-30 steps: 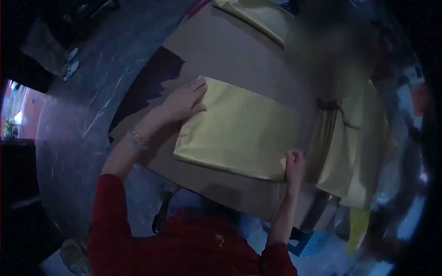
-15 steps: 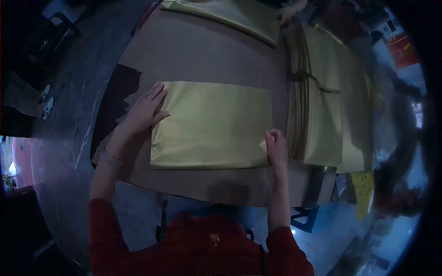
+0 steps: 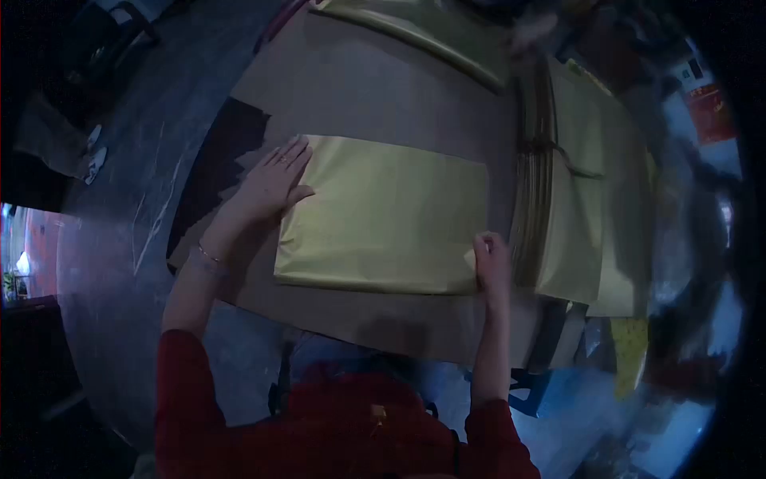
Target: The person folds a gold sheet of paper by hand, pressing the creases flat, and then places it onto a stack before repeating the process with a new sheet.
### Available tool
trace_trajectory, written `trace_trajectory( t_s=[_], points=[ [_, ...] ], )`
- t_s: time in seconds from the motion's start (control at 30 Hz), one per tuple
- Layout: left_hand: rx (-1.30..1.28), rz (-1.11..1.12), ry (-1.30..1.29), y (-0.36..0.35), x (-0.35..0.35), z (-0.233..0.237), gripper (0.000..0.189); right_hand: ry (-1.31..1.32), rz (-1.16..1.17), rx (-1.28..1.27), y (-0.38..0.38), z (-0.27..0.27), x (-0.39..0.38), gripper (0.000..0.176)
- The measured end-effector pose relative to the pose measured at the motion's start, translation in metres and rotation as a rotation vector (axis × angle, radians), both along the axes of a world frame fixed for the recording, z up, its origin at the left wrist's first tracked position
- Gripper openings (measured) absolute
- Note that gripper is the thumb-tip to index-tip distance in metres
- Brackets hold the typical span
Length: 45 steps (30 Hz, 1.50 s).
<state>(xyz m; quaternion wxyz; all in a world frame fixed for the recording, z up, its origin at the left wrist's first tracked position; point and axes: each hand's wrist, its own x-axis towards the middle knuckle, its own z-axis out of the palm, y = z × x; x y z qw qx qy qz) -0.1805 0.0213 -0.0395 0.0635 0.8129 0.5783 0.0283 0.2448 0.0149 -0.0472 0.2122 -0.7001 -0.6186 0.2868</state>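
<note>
A folded gold sheet (image 3: 383,215), paper or foil, lies flat in front of me with creases along its left and lower edges. My left hand (image 3: 275,182) rests on its upper left edge, fingers stretched out and thumb apart. At the lower right edge, the fingers of my right hand (image 3: 493,259) are pinched on the sheet, where a small pale flap shows beside them. Exactly how much of the sheet sits between those fingers is hidden.
A brown cardboard surface (image 3: 383,96) covers the table. To the right stands a tied stack of gold sheets (image 3: 578,199). Another gold sheet (image 3: 431,32) lies at the far side, near another person's blurred hand (image 3: 535,30). A blue stool (image 3: 538,391) is at lower right.
The whole view has shifted and turned slightly. Both hands keep about the same places on the gold sheet. The other person's hand at the far side has become blurred.
</note>
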Motion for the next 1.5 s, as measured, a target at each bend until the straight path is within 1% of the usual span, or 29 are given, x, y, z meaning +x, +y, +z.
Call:
trace_trajectory(
  t_s=[0.1, 0.13, 0.17, 0.23, 0.3, 0.33, 0.47, 0.57, 0.6, 0.63, 0.67, 0.7, 0.77, 0.8, 0.83, 0.87, 0.9, 0.93, 0.97, 1.0, 1.03, 1.07, 1.13, 1.27, 1.33, 1.37, 1.4, 1.47, 1.5],
  points=[
    [0.059, 0.019, 0.006, -0.005, 0.005, 0.005, 0.069, 0.013, -0.007, -0.006, 0.001, -0.005, 0.002, 0.03],
    [0.097, 0.029, 0.007, -0.007, 0.004, 0.005, 0.068, 0.002, 0.031, 0.052, -0.001, -0.004, 0.002, 0.03],
    [0.117, 0.047, -0.016, -0.009, 0.004, 0.006, 0.066, 0.01, 0.071, 0.047, -0.001, -0.002, 0.001, 0.03],
    [0.141, 0.038, 0.007, -0.009, 0.002, 0.004, 0.064, 0.01, -0.008, 0.034, -0.002, 0.002, -0.003, 0.03],
    [0.189, 0.058, 0.007, -0.01, 0.003, -0.001, 0.063, 0.018, 0.024, 0.066, 0.0, -0.004, 0.0, 0.029],
    [0.174, 0.061, 0.007, -0.011, 0.002, -0.002, 0.064, 0.019, 0.027, 0.106, 0.001, -0.004, -0.003, 0.028],
    [0.121, 0.081, 0.038, -0.011, 0.003, -0.003, 0.065, -0.089, 0.0, 0.071, -0.001, 0.0, -0.002, 0.027],
    [0.102, 0.103, 0.019, -0.014, 0.004, 0.001, 0.066, -0.098, 0.022, 0.034, -0.001, 0.005, -0.002, 0.027],
    [0.056, 0.116, 0.014, -0.014, 0.005, 0.005, 0.066, 0.019, -0.004, 0.079, -0.002, -0.002, -0.003, 0.027],
    [0.011, 0.128, 0.009, -0.013, 0.005, 0.007, 0.066, 0.013, -0.019, 0.091, -0.002, -0.002, 0.0, 0.027],
    [-0.016, 0.134, -0.044, -0.011, 0.004, 0.007, 0.07, -0.018, -0.002, 0.051, -0.003, -0.003, 0.001, 0.028],
    [0.0, 0.115, -0.052, -0.009, 0.004, 0.012, 0.07, -0.05, 0.013, 0.014, -0.002, 0.001, -0.001, 0.028],
    [-0.158, 0.12, -0.091, -0.007, 0.002, 0.029, 0.076, -0.076, -0.01, 0.027, 0.001, 0.004, -0.003, 0.028],
    [-0.183, 0.097, -0.104, -0.001, -0.005, 0.024, 0.091, -0.093, -0.012, 0.022, 0.001, 0.001, -0.004, 0.029],
    [-0.176, 0.076, -0.108, 0.002, -0.003, 0.029, 0.091, -0.111, -0.015, 0.011, 0.001, -0.004, 0.0, 0.03],
    [-0.221, 0.074, -0.075, 0.001, -0.002, 0.036, 0.099, -0.063, -0.002, 0.052, 0.003, -0.019, 0.009, 0.031],
    [-0.271, 0.075, -0.041, 0.001, -0.003, 0.039, 0.106, -0.066, -0.02, 0.05, 0.002, -0.015, 0.008, 0.031],
    [-0.277, 0.065, -0.037, 0.001, -0.004, 0.033, 0.12, -0.064, -0.014, 0.022, 0.003, -0.009, 0.003, 0.031],
    [-0.288, 0.044, -0.034, 0.001, -0.006, 0.029, 0.12, -0.061, -0.009, -0.012, 0.002, -0.006, 0.001, 0.031],
    [-0.3, 0.058, -0.022, 0.0, -0.005, 0.03, 0.122, 0.032, 0.027, 0.097, 0.002, -0.023, 0.009, 0.031],
    [-0.313, 0.068, -0.008, 0.001, -0.004, 0.031, 0.125, 0.033, -0.001, 0.087, 0.001, -0.019, 0.006, 0.031],
    [-0.327, 0.064, 0.039, 0.003, -0.005, 0.031, 0.129, 0.006, -0.017, 0.055, 0.001, -0.015, 0.003, 0.03],
    [-0.339, 0.049, 0.042, 0.004, -0.004, 0.031, 0.129, -0.023, -0.052, 0.017, 0.001, -0.005, -0.002, 0.029],
    [-0.346, 0.073, 0.016, 0.003, -0.001, 0.036, 0.129, -0.065, -0.001, 0.011, 0.001, 0.001, -0.005, 0.028],
    [-0.344, 0.098, 0.026, 0.002, 0.0, 0.036, 0.128, -0.179, -0.011, 0.004, 0.002, 0.008, -0.01, 0.028],
    [-0.335, 0.091, 0.002, 0.002, 0.0, 0.035, 0.128, -0.241, -0.015, -0.055, 0.001, 0.015, -0.013, 0.031],
    [-0.325, 0.087, -0.022, 0.002, -0.002, 0.034, 0.128, -0.243, -0.012, -0.05, 0.001, 0.025, -0.019, 0.031],
    [-0.303, 0.074, -0.05, -0.001, -0.004, 0.024, 0.126, -0.67, 0.005, -0.218, 0.002, 0.046, -0.037, 0.032],
    [-0.276, 0.059, -0.073, 0.0, -0.006, 0.023, 0.125, -0.672, 0.018, -0.202, 0.004, 0.056, -0.048, 0.032]
  ],
)
